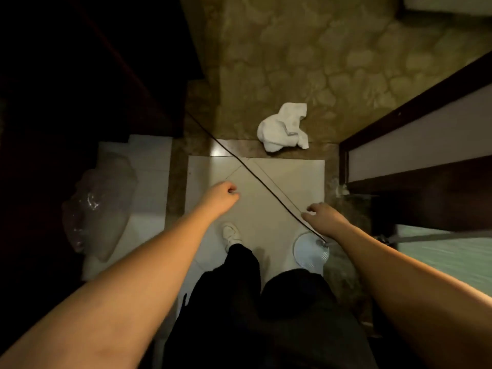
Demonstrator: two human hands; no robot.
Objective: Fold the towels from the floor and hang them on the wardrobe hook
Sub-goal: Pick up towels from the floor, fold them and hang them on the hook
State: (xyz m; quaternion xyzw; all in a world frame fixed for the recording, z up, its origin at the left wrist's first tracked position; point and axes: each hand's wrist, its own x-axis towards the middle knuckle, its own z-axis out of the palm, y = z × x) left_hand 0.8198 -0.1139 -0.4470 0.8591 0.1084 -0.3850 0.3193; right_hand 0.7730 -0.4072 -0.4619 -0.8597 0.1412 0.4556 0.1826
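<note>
Your left hand point(222, 194) hangs over the pale tile with its fingers curled in loosely, holding nothing. Your right hand point(320, 215) reaches forward, fingers slightly spread and empty, beside the dark cord point(255, 177). The crumpled white towel point(283, 127) lies on the floor ahead, at the carpet's edge.

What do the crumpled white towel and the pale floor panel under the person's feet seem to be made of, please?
The towel looks like soft terry cotton: matte, thick, with limp rounded folds and a flat woven band. The floor panel looks like glazed tile or polished stone: smooth, with thin joint lines and a bright reflection at its far edge.
</note>
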